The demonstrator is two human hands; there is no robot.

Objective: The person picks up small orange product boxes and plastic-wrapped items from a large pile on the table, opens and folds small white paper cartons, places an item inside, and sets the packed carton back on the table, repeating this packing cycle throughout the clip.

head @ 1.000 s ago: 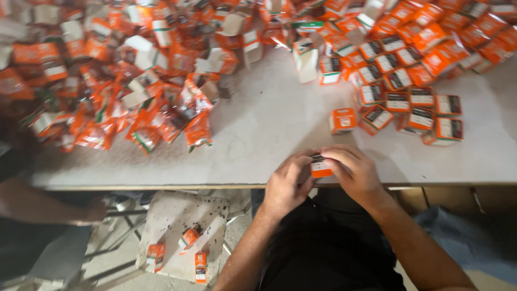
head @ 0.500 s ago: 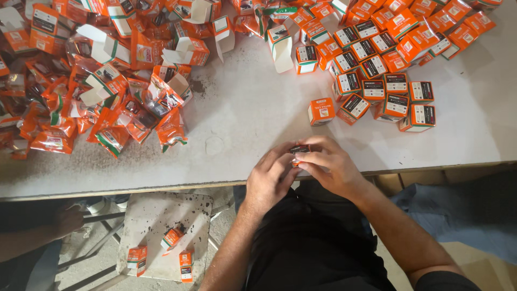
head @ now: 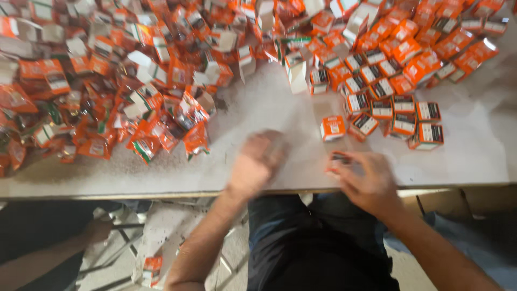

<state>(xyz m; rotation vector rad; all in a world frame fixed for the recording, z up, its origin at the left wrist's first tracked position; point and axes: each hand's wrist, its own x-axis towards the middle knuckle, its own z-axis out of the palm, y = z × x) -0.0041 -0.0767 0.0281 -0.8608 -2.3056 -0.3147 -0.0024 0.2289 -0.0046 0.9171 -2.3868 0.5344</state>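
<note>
Boxing step underway: right hand grips a small orange box at the table edge; blurred left hand hovers empty, fingers loose, toward the flat cartons

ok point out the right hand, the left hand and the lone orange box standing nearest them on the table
right hand (head: 366, 180), head view, on the back of the hand
left hand (head: 258, 161), head view, on the blurred back of the hand
lone orange box (head: 333, 128), head view, on its top face
</note>
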